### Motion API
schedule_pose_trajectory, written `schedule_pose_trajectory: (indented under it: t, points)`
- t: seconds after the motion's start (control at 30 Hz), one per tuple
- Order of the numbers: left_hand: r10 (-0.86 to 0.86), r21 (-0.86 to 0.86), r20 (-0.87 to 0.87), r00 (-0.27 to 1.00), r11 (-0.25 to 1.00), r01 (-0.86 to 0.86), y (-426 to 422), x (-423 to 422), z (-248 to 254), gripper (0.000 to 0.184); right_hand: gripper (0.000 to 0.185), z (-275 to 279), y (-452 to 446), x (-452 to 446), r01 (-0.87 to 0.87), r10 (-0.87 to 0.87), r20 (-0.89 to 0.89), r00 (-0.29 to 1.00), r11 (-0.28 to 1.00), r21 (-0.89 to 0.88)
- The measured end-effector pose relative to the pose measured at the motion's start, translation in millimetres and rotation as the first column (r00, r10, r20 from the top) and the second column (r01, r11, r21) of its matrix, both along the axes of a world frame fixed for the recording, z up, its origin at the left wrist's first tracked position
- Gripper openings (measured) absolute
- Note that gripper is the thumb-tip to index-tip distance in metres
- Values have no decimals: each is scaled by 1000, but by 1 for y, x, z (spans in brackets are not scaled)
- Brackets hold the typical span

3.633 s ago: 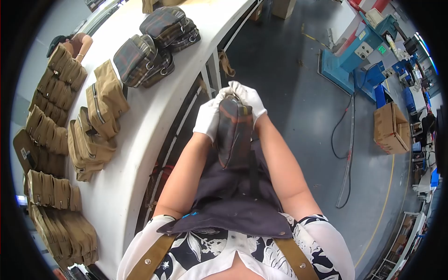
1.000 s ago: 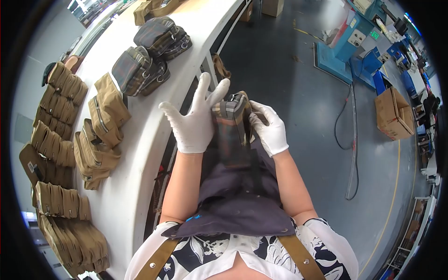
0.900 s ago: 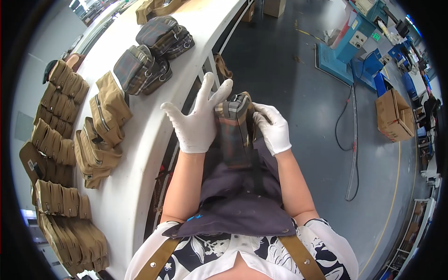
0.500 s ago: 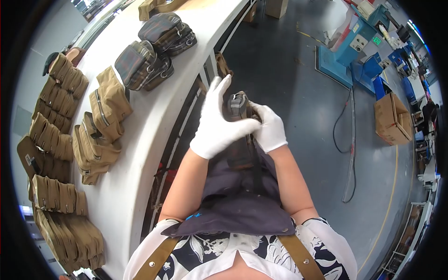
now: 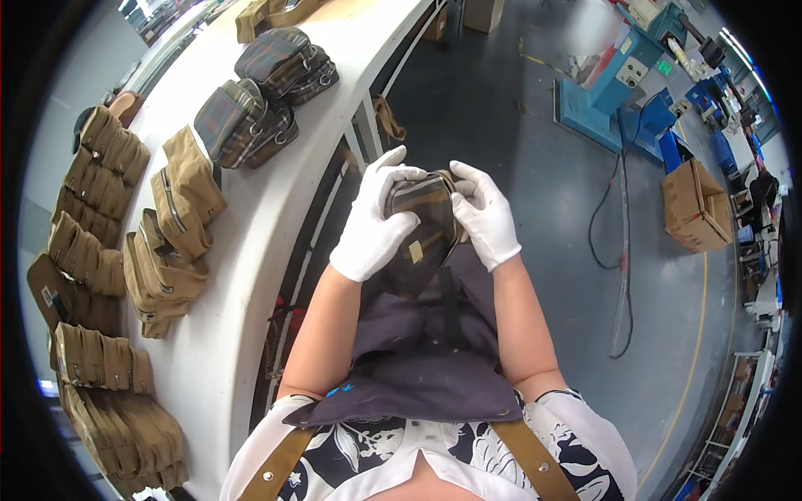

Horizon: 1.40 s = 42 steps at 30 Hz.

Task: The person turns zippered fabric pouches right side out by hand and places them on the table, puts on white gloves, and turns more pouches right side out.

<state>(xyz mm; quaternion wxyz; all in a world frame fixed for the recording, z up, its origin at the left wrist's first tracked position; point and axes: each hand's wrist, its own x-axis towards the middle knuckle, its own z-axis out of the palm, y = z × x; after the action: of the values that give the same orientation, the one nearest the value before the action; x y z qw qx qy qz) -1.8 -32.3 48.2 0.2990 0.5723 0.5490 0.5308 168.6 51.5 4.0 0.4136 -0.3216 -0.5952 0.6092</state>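
A dark plaid bag hangs in front of my dark apron, with a small yellowish patch on its face. My left hand, in a white glove, grips its upper left side, thumb on the face and fingers at the top edge. Also gloved in white, my right hand holds the upper right edge between thumb and fingers. Plaid bags like it sit on the white table to the left, beside tan zippered bags.
Stacks of tan pouches line the table's far left side. A blue machine stands on the floor at the upper right, near an open cardboard box. A dark cable runs along the floor. Part of a person shows behind the stacks.
My left hand was spread beside the bag, then crossed over it, and now grips its left side. The bag has turned from its narrow side to a broader face. My right hand has stayed on it.
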Motion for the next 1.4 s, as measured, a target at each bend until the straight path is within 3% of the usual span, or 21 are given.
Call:
schedule_pose_trajectory:
  t: [0.1, 0.13, 0.23, 0.27, 0.33, 0.37, 0.43, 0.5, 0.53, 0.63, 0.67, 0.7, 0.87, 0.9, 0.97, 1.0, 1.03, 1.1, 1.27, 1.37, 1.4]
  points:
    - [-25, 23, 66, 997, 999, 23, 2, 0, -6, 57, 39, 10, 11, -5, -17, -236, 307, 922, 767, 641]
    - [-46, 23, 93, 995, 999, 44, 4, -2, -8, 58, 35, 20, 9, -7, -51, -261, 395, 881, 776, 628]
    - [-57, 8, 118, 991, 998, 57, 4, -4, -6, 60, 30, 12, 16, -8, -20, -214, 357, 909, 834, 552]
    - [-54, -1, 118, 992, 998, 55, 4, -3, -5, 60, 26, 6, 18, -7, -19, -131, 320, 938, 904, 427]
    - [-59, 10, 143, 988, 998, 58, 4, -2, -8, 60, 23, -5, 18, -5, -33, 34, 19, 999, 999, -23]
    - [-63, 15, 155, 986, 998, 61, 4, -2, -8, 60, 22, -11, 17, -4, -96, 58, -157, 986, 965, -243]
    - [-104, -6, 203, 974, 994, 107, 6, -5, -6, 59, 17, -23, 10, 7, -411, 81, -599, 796, 799, -439]
    - [-123, -18, 218, 968, 991, 130, 6, -9, -3, 59, 16, -40, -3, -5, -467, -50, -698, 714, 708, -529]
    - [-124, -23, 209, 970, 991, 132, 6, -11, -1, 59, 14, -46, -8, -9, -491, -76, -737, 672, 699, -520]
    - [-99, 1, 153, 983, 995, 100, 7, -11, -8, 53, 15, -19, -7, 2, -304, 14, -554, 833, 847, -436]
    - [-75, 14, 116, 990, 997, 74, 8, -8, -9, 50, 18, -11, -5, 5, -335, 39, -545, 837, 824, -456]
    - [-51, 26, 81, 995, 998, 49, 9, -4, -10, 47, 20, -13, 4, 5, -261, 73, -378, 923, 840, -476]
    - [21, 114, 189, 982, 993, -43, 7, 2, -13, 27, 19, 1, 14, -8, -414, -113, -634, 765, 667, -619]
    - [19, 170, 156, 988, 984, -46, 3, -4, -12, 28, 20, 11, 12, -15, -352, -101, -601, 793, 729, -587]
    - [21, 232, 185, 982, 970, -65, -9, -16, -14, 29, 21, 27, 4, -29, -223, -103, -534, 839, 830, -511]
    - [49, 215, 203, 978, 972, -93, -16, -22, -18, 31, 26, 27, 5, -34, -166, 52, -351, 935, 939, -301]
    - [18, 264, 286, 958, 960, -97, -18, -27, -32, 34, 31, 31, 1, -43, 15, -22, -86, 996, 997, -82]
    - [49, 256, 249, 967, 960, -114, -22, -32, -45, 35, 33, 17, -2, -51, 48, -43, -45, 998, 994, 99]
    - [55, 224, 340, 939, 965, -138, -19, -31, -51, 37, 32, -13, -26, -49, -9, -55, -307, 950, 979, -203]
    - [66, 234, 314, 947, 962, -144, -20, -30, -52, 37, 30, 0, -17, -52, -15, -35, -315, 948, 988, -154]
    - [76, 240, 296, 952, 959, -151, -19, -31, -53, 38, 29, 7, -10, -51, 2, -4, -257, 966, 1000, -7]
